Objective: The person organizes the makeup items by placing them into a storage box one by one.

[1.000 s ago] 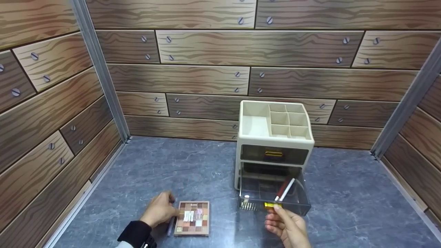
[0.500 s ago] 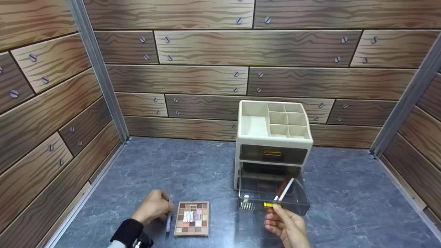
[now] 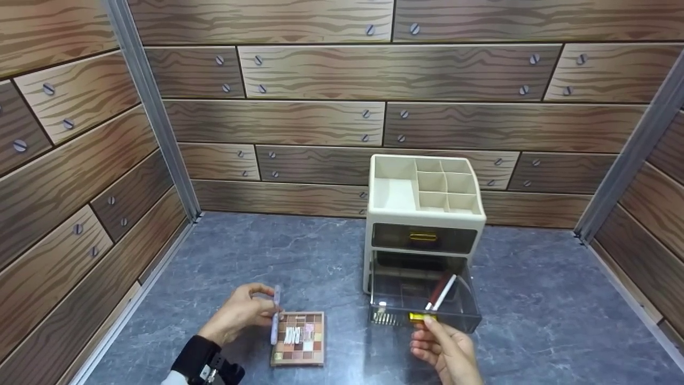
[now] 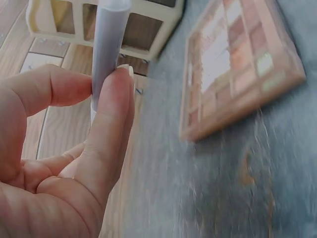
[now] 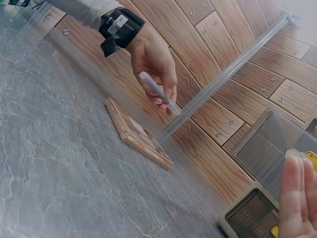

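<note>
My left hand [image 3: 240,314] pinches a slim pale-purple pen-like stick [image 3: 274,331] between thumb and fingertips. The right wrist view shows the stick [image 5: 158,92] raised off the table near an eyeshadow palette [image 3: 299,347], a flat case with a grid of brown and pink pans. With thumb and fingers, my right hand [image 3: 451,353] grips the gold handle [image 3: 418,317] of a clear dark drawer [image 3: 462,322], which is pulled out of a cream organizer [image 3: 427,216]. A white stick [image 3: 445,293] and a dark red stick [image 3: 437,294] lie inside the drawer.
Above the pulled-out drawer is a closed upper drawer [image 3: 390,238] with a gold handle. The organizer's top has several open compartments. A small light item [image 3: 382,307] shows at the lower drawer's front left. Wood-patterned walls [image 3: 310,125] enclose the grey marbled table [image 3: 256,251].
My left hand has picked up the purple stick from beside the palette and moved it right, over the palette's left edge. The right hand and the drawer have stayed put.
</note>
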Tool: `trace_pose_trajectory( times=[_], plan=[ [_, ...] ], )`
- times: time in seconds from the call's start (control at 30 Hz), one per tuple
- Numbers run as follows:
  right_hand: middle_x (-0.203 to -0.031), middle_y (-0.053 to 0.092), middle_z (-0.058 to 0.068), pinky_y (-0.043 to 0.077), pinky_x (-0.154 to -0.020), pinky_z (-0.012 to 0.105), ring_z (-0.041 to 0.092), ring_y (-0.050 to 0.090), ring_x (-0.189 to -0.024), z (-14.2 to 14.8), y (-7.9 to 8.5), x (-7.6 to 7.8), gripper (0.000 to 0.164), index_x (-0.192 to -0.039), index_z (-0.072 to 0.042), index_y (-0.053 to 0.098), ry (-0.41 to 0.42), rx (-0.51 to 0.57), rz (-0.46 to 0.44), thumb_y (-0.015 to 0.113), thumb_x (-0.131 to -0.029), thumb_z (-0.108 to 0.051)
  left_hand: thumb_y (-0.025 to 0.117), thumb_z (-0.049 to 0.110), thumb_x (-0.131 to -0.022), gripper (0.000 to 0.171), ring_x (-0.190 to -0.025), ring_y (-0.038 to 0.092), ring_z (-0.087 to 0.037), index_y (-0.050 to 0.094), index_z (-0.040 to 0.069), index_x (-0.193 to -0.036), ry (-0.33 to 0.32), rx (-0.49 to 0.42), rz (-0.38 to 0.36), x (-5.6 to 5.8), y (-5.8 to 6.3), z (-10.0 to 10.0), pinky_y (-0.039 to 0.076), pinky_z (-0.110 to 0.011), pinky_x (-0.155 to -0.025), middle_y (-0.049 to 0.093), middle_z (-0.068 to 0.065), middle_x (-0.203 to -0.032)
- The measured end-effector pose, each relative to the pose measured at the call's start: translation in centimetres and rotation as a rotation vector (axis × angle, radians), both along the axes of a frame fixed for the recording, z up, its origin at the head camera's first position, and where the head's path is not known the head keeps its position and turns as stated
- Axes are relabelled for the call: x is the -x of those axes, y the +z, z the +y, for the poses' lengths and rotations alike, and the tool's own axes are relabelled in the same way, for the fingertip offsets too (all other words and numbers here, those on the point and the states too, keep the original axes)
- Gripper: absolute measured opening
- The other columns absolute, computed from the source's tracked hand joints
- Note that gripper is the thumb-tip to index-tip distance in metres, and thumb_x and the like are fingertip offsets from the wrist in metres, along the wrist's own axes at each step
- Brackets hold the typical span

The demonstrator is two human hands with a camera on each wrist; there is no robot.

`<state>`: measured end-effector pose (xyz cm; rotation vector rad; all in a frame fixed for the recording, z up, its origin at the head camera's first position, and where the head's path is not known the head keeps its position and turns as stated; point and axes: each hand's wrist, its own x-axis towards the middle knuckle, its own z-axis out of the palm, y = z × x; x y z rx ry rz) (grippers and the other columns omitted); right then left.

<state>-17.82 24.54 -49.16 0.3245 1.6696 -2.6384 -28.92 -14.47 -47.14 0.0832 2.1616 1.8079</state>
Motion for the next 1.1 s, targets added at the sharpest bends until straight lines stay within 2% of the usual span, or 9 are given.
trace_pose_trajectory(
  times=[0.2, 0.37, 0.5, 0.73, 0.93, 1.1],
  plan=[
    [-0.078, 0.073, -0.001, 0.064, -0.071, 0.024, 0.009, 0.073, -0.071, 0.1, 0.0, 0.0, 0.030, -0.089, -0.010, 0.075, 0.018, 0.000, 0.030, 0.053, -0.108, -0.015, 0.067, 0.003, -0.091, 0.051, -0.099, 0.074, -0.028, 0.051, -0.013, -0.137, -0.036, -0.049, -0.007, 0.0, 0.8, 0.3, 0.064, -0.041, -0.090, 0.068, -0.030, -0.122],
    [-0.079, 0.073, -0.001, 0.064, -0.072, 0.023, 0.009, 0.073, -0.071, 0.2, -0.1, 0.0, 0.030, -0.090, -0.010, 0.075, 0.033, 0.003, 0.048, 0.053, -0.108, -0.016, 0.062, 0.001, -0.092, 0.051, -0.098, 0.073, -0.028, 0.049, -0.012, -0.140, -0.060, -0.105, -0.008, 0.1, 1.2, 0.7, 0.063, -0.042, -0.091, 0.068, -0.025, -0.118],
    [-0.079, 0.073, -0.002, 0.064, -0.072, 0.022, 0.009, 0.073, -0.072, 0.2, -0.1, -0.1, 0.029, -0.092, -0.009, 0.075, 0.052, -0.001, 0.074, 0.052, -0.108, -0.016, 0.064, 0.001, -0.091, 0.053, -0.099, 0.073, -0.029, 0.049, -0.011, -0.141, -0.071, -0.176, -0.006, 0.2, 1.6, 1.3, 0.063, -0.042, -0.092, 0.069, -0.023, -0.116],
    [-0.079, 0.073, -0.002, 0.064, -0.071, 0.022, 0.009, 0.072, -0.072, 0.2, -0.2, -0.1, 0.028, -0.092, -0.010, 0.075, 0.052, 0.006, 0.071, 0.053, -0.108, -0.017, 0.067, 0.003, -0.095, 0.050, -0.097, 0.073, -0.022, 0.051, -0.008, -0.142, -0.123, -0.243, -0.020, 0.3, 2.8, 2.8, 0.063, -0.033, -0.087, 0.071, -0.018, -0.114],
    [-0.079, 0.073, -0.002, 0.064, -0.071, 0.022, 0.008, 0.072, -0.072, 0.2, -0.2, -0.2, 0.029, -0.092, -0.010, 0.075, 0.054, 0.008, 0.080, 0.052, -0.108, -0.016, 0.069, 0.005, -0.096, 0.051, -0.091, 0.073, -0.020, 0.051, -0.008, -0.142, -0.183, -0.289, -0.033, 0.6, 3.8, 4.5, 0.064, -0.032, -0.083, 0.072, -0.017, -0.110],
    [-0.079, 0.073, -0.002, 0.064, -0.072, 0.022, 0.008, 0.072, -0.072, 0.3, -0.2, -0.2, 0.029, -0.092, -0.010, 0.075, 0.053, 0.009, 0.074, 0.052, -0.108, -0.017, 0.070, 0.007, -0.096, 0.052, -0.091, 0.073, -0.020, 0.051, -0.007, -0.142, -0.218, -0.306, -0.043, 0.7, 4.1, 5.8, 0.064, -0.033, -0.083, 0.072, -0.019, -0.112]
  ],
)
